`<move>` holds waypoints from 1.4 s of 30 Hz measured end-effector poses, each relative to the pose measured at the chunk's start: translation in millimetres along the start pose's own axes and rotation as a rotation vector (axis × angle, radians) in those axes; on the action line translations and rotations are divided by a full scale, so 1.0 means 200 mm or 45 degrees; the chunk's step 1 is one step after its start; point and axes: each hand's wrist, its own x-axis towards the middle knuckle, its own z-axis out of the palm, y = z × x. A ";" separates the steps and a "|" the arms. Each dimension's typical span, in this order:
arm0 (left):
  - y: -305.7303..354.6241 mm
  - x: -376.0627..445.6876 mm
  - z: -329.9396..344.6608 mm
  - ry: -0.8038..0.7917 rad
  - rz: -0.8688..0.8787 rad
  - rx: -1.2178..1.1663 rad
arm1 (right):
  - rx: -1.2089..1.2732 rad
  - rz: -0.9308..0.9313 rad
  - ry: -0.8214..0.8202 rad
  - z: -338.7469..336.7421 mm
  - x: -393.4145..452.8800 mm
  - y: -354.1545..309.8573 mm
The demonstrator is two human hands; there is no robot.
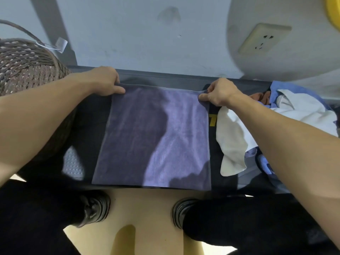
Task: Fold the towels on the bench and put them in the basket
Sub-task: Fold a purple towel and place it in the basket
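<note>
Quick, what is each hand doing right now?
Left hand: pinches the far left corner of the purple towel.
Right hand: pinches the towel's far right corner.

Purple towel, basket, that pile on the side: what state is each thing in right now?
Purple towel: spread flat on the bench, far corners pinched.
Left hand: pinching the far left corner.
Right hand: pinching the far right corner.
Wicker basket: upright on the left; contents not visible.
Pile of cloths: crumpled, unfolded, on the right.
</note>
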 end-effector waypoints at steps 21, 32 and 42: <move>-0.03 0.08 0.12 0.230 -0.402 -1.176 | 1.204 0.402 -0.098 0.01 -0.03 0.03; 0.01 0.00 0.05 0.132 -0.379 -1.280 | 1.099 0.245 -0.526 -0.08 -0.01 0.00; -0.03 -0.01 0.05 0.143 -0.427 -1.332 | 1.168 0.409 -0.302 -0.04 0.00 0.05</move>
